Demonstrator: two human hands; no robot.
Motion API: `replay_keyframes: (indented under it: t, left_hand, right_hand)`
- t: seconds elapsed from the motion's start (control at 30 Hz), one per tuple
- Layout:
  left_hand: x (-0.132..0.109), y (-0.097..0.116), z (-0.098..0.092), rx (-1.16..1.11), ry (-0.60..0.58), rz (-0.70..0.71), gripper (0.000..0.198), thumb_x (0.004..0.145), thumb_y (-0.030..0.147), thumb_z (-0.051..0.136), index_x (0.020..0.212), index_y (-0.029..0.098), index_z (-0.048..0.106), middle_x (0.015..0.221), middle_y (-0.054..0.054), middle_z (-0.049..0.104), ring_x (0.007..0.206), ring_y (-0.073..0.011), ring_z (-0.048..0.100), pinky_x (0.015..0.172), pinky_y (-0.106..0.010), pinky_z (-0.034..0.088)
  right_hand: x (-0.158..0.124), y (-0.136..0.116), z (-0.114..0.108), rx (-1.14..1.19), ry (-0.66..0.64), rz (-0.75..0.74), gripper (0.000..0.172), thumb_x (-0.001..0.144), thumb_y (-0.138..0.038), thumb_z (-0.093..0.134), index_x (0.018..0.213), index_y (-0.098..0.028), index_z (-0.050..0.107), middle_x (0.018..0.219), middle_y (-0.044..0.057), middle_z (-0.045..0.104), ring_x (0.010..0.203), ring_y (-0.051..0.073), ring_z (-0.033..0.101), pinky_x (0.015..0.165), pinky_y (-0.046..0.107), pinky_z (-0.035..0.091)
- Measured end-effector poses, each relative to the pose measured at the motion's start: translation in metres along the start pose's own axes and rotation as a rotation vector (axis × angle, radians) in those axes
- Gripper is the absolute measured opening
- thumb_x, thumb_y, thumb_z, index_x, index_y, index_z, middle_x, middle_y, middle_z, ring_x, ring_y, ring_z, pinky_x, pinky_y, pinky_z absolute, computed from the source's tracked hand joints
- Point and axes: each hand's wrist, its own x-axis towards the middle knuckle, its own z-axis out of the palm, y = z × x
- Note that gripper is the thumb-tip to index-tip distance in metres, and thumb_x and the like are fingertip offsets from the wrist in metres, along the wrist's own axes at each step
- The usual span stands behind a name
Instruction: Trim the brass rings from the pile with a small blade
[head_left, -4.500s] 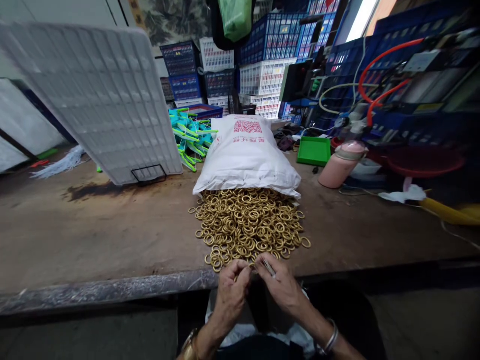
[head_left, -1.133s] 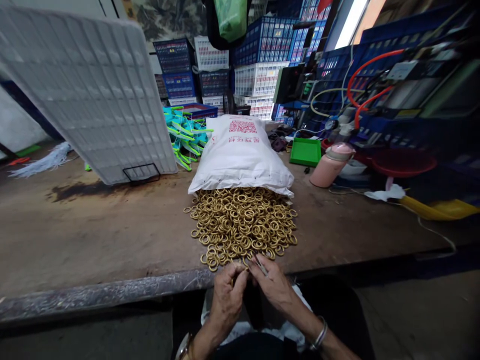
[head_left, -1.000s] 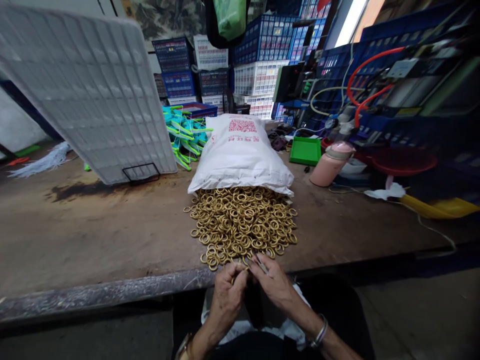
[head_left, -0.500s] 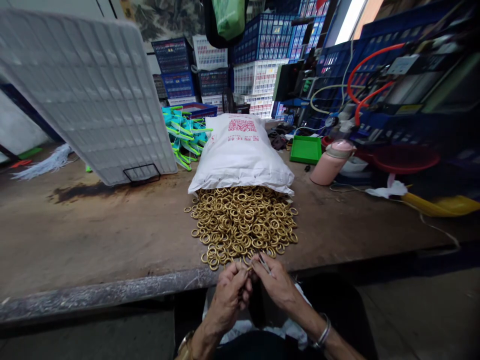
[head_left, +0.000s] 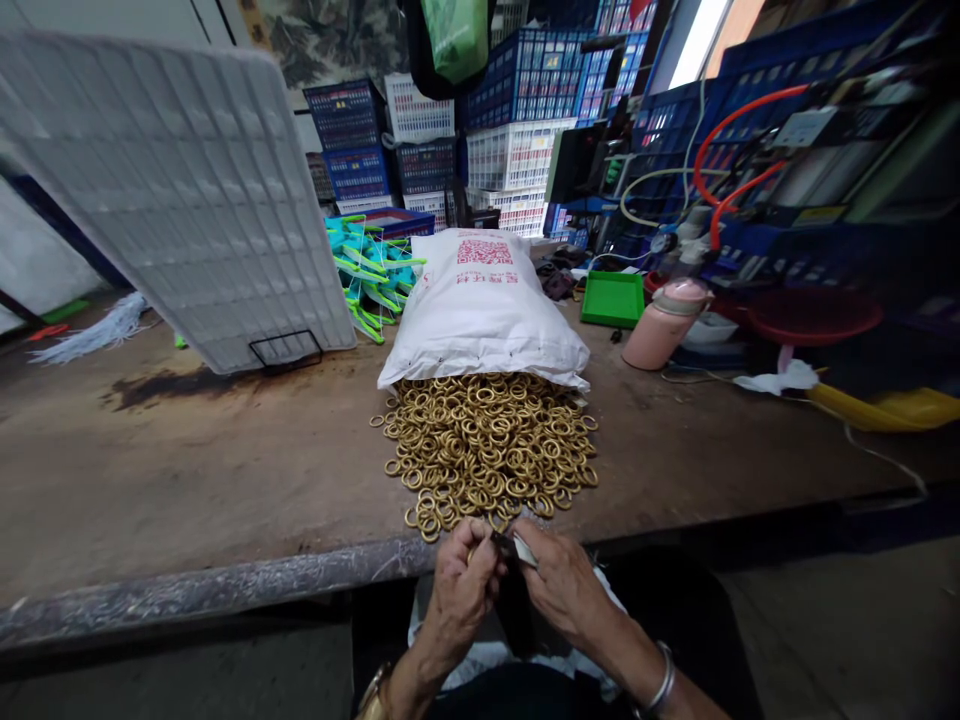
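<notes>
My left hand (head_left: 466, 585) is closed at the table's front edge, its thumb and fingers pinching a brass-coloured ring (head_left: 471, 556), mostly hidden by the fingers. Close beside it, my right hand (head_left: 564, 585) is closed around a small knife (head_left: 524, 551) with a pale handle; its dark blade points toward the left hand's fingertips. Just beyond both hands spreads a heap of brass-coloured rings (head_left: 487, 450). They spill from the mouth of a white woven sack (head_left: 480, 310) with red print, which lies on the table.
A white ribbed plastic panel (head_left: 195, 200) leans upright on the table (head_left: 300, 480) at left. Turquoise and green plastic pieces (head_left: 371, 270) lie behind it. To the right are a green tray (head_left: 613, 298), a pink bottle (head_left: 664, 330) and a machine with red hoses (head_left: 705, 165). Stacked crates (head_left: 517, 150) stand behind.
My right hand has shifted slightly right and down, and more of the knife shows. The left hand's fingers have lifted a little, with the ring between them.
</notes>
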Motion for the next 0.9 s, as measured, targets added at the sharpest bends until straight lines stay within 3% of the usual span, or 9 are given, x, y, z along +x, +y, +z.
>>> replay_keyframes:
  t: [0.23, 0.37, 0.47, 0.6, 0.67, 0.73, 0.8, 0.9]
  left_hand:
    - [-0.005, 0.001, 0.001, 0.051, -0.028, 0.060, 0.036, 0.069, 0.051, 0.054, 0.064, 0.018, 0.040, 0.050, 0.006, 0.042, 0.038, -0.0033, 0.032, 0.037, -0.016, 0.022]
    - [-0.018, 0.004, 0.005, 0.095, -0.185, 0.051, 0.037, 0.072, 0.051, 0.051, 0.063, 0.017, 0.041, 0.047, 0.005, 0.045, 0.037, -0.0033, 0.033, 0.037, -0.016, 0.024]
    - [-0.019, -0.003, 0.007, 0.113, -0.340, -0.026, 0.037, 0.071, 0.053, 0.050, 0.065, 0.017, 0.042, 0.047, 0.004, 0.048, 0.034, -0.0037, 0.033, 0.034, -0.016, 0.023]
    - [-0.004, -0.033, 0.001, 0.273, -0.347, -0.119, 0.033, 0.071, 0.049, 0.049, 0.064, 0.018, 0.042, 0.050, 0.004, 0.047, 0.035, -0.0056, 0.035, 0.034, -0.017, 0.025]
    - [0.003, -0.053, -0.006, 0.450, -0.317, -0.082, 0.024, 0.071, 0.040, 0.050, 0.065, 0.017, 0.048, 0.053, 0.002, 0.050, 0.045, -0.0101, 0.046, 0.044, -0.021, 0.036]
    - [0.008, -0.071, -0.016, 0.645, -0.258, 0.009, 0.018, 0.068, 0.031, 0.053, 0.076, 0.016, 0.058, 0.074, -0.005, 0.061, 0.074, -0.0197, 0.056, 0.068, -0.029, 0.042]
    - [0.010, -0.085, -0.026, 0.748, -0.183, 0.001, 0.034, 0.066, 0.031, 0.055, 0.096, 0.016, 0.060, 0.100, -0.011, 0.061, 0.098, -0.0268, 0.051, 0.087, -0.035, 0.035]
    - [0.011, -0.092, -0.035, 0.770, -0.177, -0.027, 0.045, 0.066, 0.034, 0.056, 0.108, 0.016, 0.057, 0.113, -0.013, 0.057, 0.108, -0.0286, 0.045, 0.094, -0.036, 0.029]
  right_hand:
    - [-0.002, 0.000, -0.004, -0.077, -0.004, 0.039, 0.026, 0.069, -0.006, 0.032, 0.083, -0.019, 0.049, 0.065, 0.002, 0.060, 0.059, 0.014, 0.055, 0.052, 0.022, 0.028]
    - [-0.002, 0.027, -0.010, -0.139, 0.076, 0.111, 0.023, 0.070, -0.008, 0.035, 0.084, -0.019, 0.049, 0.060, 0.000, 0.058, 0.052, 0.013, 0.051, 0.050, 0.022, 0.025]
    - [0.001, 0.054, -0.024, -0.204, 0.226, 0.224, 0.020, 0.072, -0.009, 0.036, 0.083, -0.018, 0.049, 0.061, 0.001, 0.058, 0.053, 0.013, 0.052, 0.051, 0.023, 0.024]
    - [0.013, 0.080, -0.046, -0.279, 0.305, 0.429, 0.013, 0.079, -0.016, 0.036, 0.078, -0.018, 0.049, 0.064, 0.003, 0.060, 0.059, 0.014, 0.054, 0.053, 0.023, 0.025]
    - [0.020, 0.088, -0.052, -0.314, 0.280, 0.500, 0.012, 0.081, -0.019, 0.037, 0.079, -0.018, 0.050, 0.069, 0.005, 0.062, 0.062, 0.014, 0.056, 0.053, 0.023, 0.025]
    - [0.025, 0.092, -0.054, -0.337, 0.258, 0.536, 0.013, 0.082, -0.023, 0.038, 0.080, -0.018, 0.050, 0.074, 0.006, 0.063, 0.065, 0.015, 0.057, 0.052, 0.023, 0.024]
    - [0.028, 0.093, -0.053, -0.347, 0.249, 0.554, 0.014, 0.082, -0.025, 0.039, 0.082, -0.019, 0.051, 0.076, 0.007, 0.064, 0.066, 0.017, 0.058, 0.051, 0.024, 0.023]
    - [0.031, 0.094, -0.050, -0.351, 0.247, 0.578, 0.016, 0.081, -0.027, 0.038, 0.084, -0.020, 0.052, 0.078, 0.008, 0.064, 0.067, 0.019, 0.059, 0.050, 0.024, 0.023]
